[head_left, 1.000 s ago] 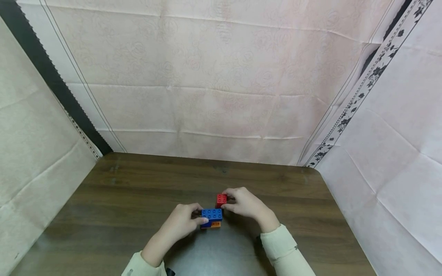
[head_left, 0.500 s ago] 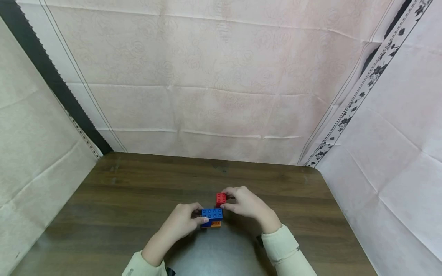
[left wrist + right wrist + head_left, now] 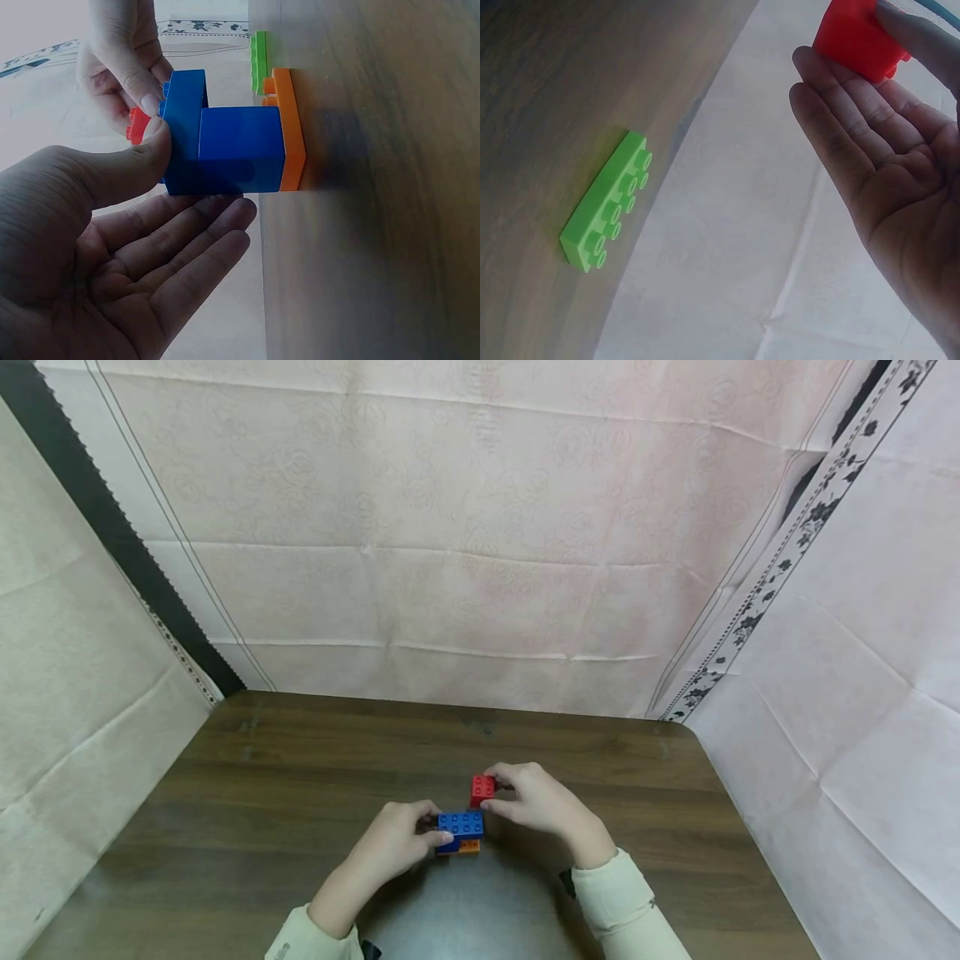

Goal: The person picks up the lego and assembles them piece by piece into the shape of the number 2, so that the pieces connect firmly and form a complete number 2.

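My left hand (image 3: 393, 846) pinches the long blue brick (image 3: 184, 139) between thumb and fingers. That brick tops a joined stack: beneath it sits a smaller blue brick (image 3: 240, 150), and an orange flat brick (image 3: 292, 131) forms the base on the table. Just behind the stack in the head view, my right hand (image 3: 536, 802) holds a small red brick (image 3: 482, 790) with thumb and fingertips. In the right wrist view the red brick (image 3: 859, 37) is held up off the table. A narrow gap seems to part it from the long blue brick's far edge.
A light green studded brick (image 3: 607, 199) lies on the wooden table (image 3: 337, 752); it cannot be made out in the head view. Pale patterned cloth (image 3: 465, 527) hangs behind the table and along both sides.
My right hand has shifted slightly up and away with the red brick, which sits a little farther from the blue brick. The left hand and stack have hardly moved.
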`<state>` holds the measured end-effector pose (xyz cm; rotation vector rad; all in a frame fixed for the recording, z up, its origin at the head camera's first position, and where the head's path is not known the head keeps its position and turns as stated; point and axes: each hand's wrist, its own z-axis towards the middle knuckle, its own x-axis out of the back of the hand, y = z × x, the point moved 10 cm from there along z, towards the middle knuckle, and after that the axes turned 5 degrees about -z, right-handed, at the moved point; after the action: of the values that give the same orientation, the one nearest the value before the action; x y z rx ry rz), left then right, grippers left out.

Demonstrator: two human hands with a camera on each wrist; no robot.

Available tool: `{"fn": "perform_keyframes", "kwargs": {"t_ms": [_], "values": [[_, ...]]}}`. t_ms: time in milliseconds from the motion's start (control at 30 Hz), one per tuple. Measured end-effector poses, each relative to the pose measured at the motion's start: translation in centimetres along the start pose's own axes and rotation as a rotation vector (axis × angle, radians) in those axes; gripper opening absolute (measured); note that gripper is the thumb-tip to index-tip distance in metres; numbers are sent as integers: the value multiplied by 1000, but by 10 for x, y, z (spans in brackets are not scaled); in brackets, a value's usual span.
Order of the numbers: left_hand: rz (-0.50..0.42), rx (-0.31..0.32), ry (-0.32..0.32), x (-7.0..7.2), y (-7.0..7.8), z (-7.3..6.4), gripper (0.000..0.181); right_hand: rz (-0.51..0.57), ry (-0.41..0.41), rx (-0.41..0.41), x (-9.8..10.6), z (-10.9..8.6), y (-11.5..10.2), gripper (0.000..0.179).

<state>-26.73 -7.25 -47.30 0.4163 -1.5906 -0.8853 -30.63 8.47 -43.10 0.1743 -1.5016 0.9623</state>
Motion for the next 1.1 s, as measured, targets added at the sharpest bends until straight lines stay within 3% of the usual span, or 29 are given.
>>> {"fn": "perform_keyframes", "kwargs": {"t_ms": [533,1100], "values": [[-9,0,0,0,1,-1,29,42,-10,25,8,-9,-18,32],[-17,2,-2,-1,-1,-1,27,69,-41,58,-7,-19,-29,32]]}}
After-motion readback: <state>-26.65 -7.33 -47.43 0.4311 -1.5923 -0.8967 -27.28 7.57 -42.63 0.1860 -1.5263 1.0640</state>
